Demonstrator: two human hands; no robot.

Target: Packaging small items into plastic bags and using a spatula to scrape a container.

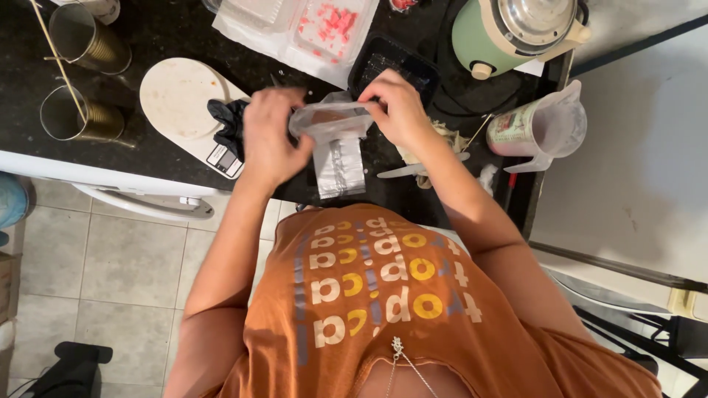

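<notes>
Home kitchen. Evidence: dark stone counter [169, 29]; white kitchen scale [188, 110] with round platform; pale green electric cooker [509, 33] with metal lid; plastic measuring jug [542, 129]; two open tin cans [81, 74]; clear food trays [299, 29]; table knife [413, 169]; grey tiled floor [96, 273]; white appliance [140, 193] under the counter edge.

The kitchen scale [179, 99] lies on the countertop [158, 33], right of two metal cans [82, 37]. The measuring jug [544, 129] stands far right (below the rice cooker [516, 29]), the plastic bag [335, 144] between both hands.
</notes>
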